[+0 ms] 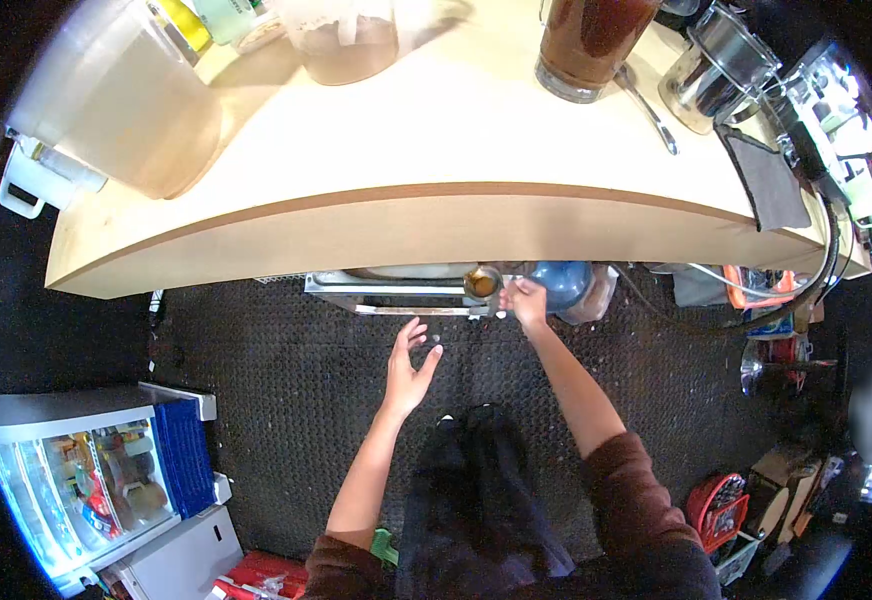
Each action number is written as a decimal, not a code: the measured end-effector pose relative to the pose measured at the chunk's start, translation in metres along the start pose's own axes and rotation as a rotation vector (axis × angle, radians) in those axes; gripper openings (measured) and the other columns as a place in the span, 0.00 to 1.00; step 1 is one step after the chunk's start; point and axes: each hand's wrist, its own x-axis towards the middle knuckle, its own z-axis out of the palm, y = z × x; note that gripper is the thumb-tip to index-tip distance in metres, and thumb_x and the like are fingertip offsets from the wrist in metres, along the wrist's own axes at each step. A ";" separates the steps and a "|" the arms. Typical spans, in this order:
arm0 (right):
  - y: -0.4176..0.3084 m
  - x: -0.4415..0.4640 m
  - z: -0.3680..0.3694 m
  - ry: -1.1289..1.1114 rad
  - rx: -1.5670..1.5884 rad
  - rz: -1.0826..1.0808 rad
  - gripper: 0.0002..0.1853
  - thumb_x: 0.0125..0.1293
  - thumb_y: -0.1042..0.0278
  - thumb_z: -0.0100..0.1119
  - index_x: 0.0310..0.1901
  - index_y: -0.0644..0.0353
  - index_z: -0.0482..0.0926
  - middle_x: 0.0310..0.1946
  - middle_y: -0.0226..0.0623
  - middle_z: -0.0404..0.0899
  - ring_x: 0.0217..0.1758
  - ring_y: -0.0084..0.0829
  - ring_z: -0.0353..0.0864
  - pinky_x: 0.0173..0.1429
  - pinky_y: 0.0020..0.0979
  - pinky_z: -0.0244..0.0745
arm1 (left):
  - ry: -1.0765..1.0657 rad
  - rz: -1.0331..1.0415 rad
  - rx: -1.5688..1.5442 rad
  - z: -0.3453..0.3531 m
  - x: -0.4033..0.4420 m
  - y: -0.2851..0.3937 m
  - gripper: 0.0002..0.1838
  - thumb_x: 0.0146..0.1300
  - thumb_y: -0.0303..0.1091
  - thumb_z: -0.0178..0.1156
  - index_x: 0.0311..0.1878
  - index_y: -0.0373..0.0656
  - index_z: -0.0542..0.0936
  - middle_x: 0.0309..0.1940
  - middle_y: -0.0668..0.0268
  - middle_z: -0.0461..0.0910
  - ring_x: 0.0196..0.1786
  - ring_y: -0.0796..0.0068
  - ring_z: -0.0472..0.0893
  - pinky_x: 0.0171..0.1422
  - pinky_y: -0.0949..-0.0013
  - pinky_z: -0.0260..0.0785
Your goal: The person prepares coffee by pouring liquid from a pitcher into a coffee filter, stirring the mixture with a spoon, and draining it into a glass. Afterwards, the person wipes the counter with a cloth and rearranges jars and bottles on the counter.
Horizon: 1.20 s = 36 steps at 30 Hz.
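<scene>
Below the counter's front edge, my right hand (524, 302) is closed, apparently around the handle of a small round metal cup (482, 282). Something brown lies inside the cup; whether it is liquid I cannot tell. Just right of that hand is a blue rounded container (564, 284), partly hidden by the hand and the counter. My left hand (412, 368) is held out over the dark floor with its fingers apart and nothing in it. It is nearest to a metal-edged drawer or shelf (416, 311) under the counter.
On the wooden counter (406, 140) stand a large cloudy container (121, 105), a glass of brown liquid (588, 50), a spoon (651, 112) and a metal pitcher (713, 75). A cloth (768, 185) hangs over its right edge. A lit fridge (86, 490) is at lower left.
</scene>
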 end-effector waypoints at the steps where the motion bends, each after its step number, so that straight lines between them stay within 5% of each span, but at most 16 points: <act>1: 0.001 0.009 0.009 0.020 -0.112 0.015 0.12 0.66 0.67 0.60 0.27 0.66 0.77 0.22 0.39 0.79 0.21 0.28 0.79 0.26 0.31 0.77 | -0.002 -0.002 0.001 0.001 0.001 -0.002 0.32 0.60 0.32 0.64 0.66 0.38 0.63 0.57 0.53 0.73 0.55 0.63 0.76 0.61 0.62 0.68; 3: 0.001 0.024 0.020 0.038 -0.221 0.035 0.10 0.65 0.69 0.60 0.31 0.69 0.78 0.27 0.44 0.81 0.25 0.33 0.83 0.28 0.33 0.79 | 0.007 -0.040 -0.018 -0.001 0.002 -0.008 0.32 0.60 0.33 0.64 0.66 0.38 0.63 0.56 0.53 0.74 0.55 0.63 0.76 0.61 0.62 0.68; 5: 0.000 0.034 0.026 -0.021 -1.021 -0.599 0.07 0.62 0.73 0.56 0.30 0.70 0.78 0.25 0.54 0.81 0.28 0.48 0.84 0.33 0.42 0.82 | 0.015 -0.043 -0.018 -0.004 0.003 -0.014 0.32 0.60 0.33 0.64 0.66 0.38 0.63 0.56 0.53 0.74 0.55 0.63 0.76 0.61 0.62 0.68; 9: -0.012 0.035 0.040 -0.321 -1.485 -0.604 0.10 0.59 0.74 0.50 0.39 0.69 0.77 0.34 0.57 0.81 0.36 0.52 0.83 0.42 0.44 0.81 | 0.025 -0.048 -0.011 -0.008 0.000 -0.017 0.32 0.61 0.34 0.64 0.65 0.39 0.64 0.56 0.54 0.74 0.54 0.64 0.76 0.61 0.62 0.68; 15: -0.021 0.037 0.043 -0.605 -1.699 -1.096 0.16 0.58 0.74 0.49 0.49 0.67 0.74 0.41 0.52 0.81 0.39 0.45 0.84 0.40 0.41 0.82 | 0.042 -0.071 -0.018 -0.004 0.002 -0.022 0.31 0.61 0.34 0.64 0.65 0.39 0.65 0.56 0.55 0.74 0.54 0.64 0.77 0.60 0.63 0.68; 19: -0.022 0.028 0.039 -0.662 -1.720 -0.985 0.15 0.60 0.72 0.48 0.49 0.67 0.74 0.35 0.51 0.82 0.35 0.43 0.85 0.36 0.40 0.82 | 0.039 -0.068 -0.047 0.003 0.001 -0.023 0.30 0.61 0.34 0.64 0.65 0.39 0.65 0.56 0.55 0.74 0.54 0.65 0.77 0.61 0.63 0.68; 21: -0.010 0.026 0.038 -0.205 -1.479 -0.722 0.11 0.62 0.72 0.52 0.43 0.67 0.76 0.26 0.48 0.81 0.27 0.39 0.85 0.32 0.39 0.81 | 0.037 -0.071 -0.071 0.004 -0.002 -0.020 0.30 0.61 0.33 0.64 0.64 0.39 0.65 0.56 0.55 0.74 0.54 0.66 0.76 0.61 0.63 0.68; 22: -0.003 0.021 0.034 -0.201 -1.480 -0.722 0.11 0.62 0.72 0.52 0.43 0.67 0.76 0.26 0.48 0.81 0.27 0.39 0.85 0.32 0.39 0.81 | 0.035 -0.068 -0.072 0.005 -0.003 -0.021 0.30 0.61 0.33 0.64 0.64 0.39 0.65 0.56 0.55 0.74 0.54 0.66 0.76 0.61 0.63 0.68; 24: 0.009 0.004 0.025 0.026 -0.588 -0.302 0.07 0.64 0.79 0.50 0.31 0.67 0.79 0.21 0.41 0.80 0.25 0.34 0.84 0.30 0.34 0.83 | 0.056 -0.089 -0.157 0.008 -0.008 -0.022 0.29 0.62 0.31 0.63 0.65 0.40 0.65 0.56 0.54 0.74 0.55 0.66 0.76 0.62 0.63 0.67; 25: 0.007 -0.008 0.023 0.033 -0.240 -0.048 0.05 0.62 0.82 0.51 0.32 0.67 0.78 0.24 0.40 0.80 0.25 0.31 0.83 0.30 0.32 0.84 | 0.055 -0.082 -0.159 0.008 -0.010 -0.021 0.29 0.62 0.31 0.63 0.65 0.40 0.65 0.56 0.54 0.74 0.55 0.66 0.76 0.62 0.63 0.67; 27: 0.001 -0.035 0.019 0.072 0.171 0.236 0.06 0.64 0.74 0.59 0.35 0.68 0.75 0.32 0.44 0.81 0.30 0.34 0.84 0.36 0.35 0.85 | 0.059 -0.118 -0.239 0.009 -0.017 -0.015 0.28 0.64 0.30 0.61 0.65 0.40 0.64 0.57 0.54 0.72 0.56 0.67 0.76 0.63 0.64 0.67; 32: -0.050 -0.124 -0.010 -0.140 0.534 0.304 0.08 0.63 0.71 0.62 0.40 0.63 0.74 0.38 0.41 0.80 0.44 0.34 0.82 0.49 0.35 0.80 | 0.051 -0.123 -0.377 0.005 -0.037 0.013 0.27 0.65 0.30 0.59 0.66 0.42 0.63 0.59 0.55 0.70 0.58 0.67 0.75 0.64 0.64 0.66; 36: -0.132 -0.187 -0.034 -0.141 0.570 0.225 0.06 0.66 0.71 0.57 0.40 0.63 0.76 0.35 0.37 0.80 0.39 0.30 0.81 0.47 0.30 0.78 | 0.048 -0.101 -0.425 0.001 -0.051 0.065 0.26 0.66 0.31 0.59 0.66 0.43 0.64 0.61 0.56 0.70 0.58 0.69 0.74 0.64 0.68 0.66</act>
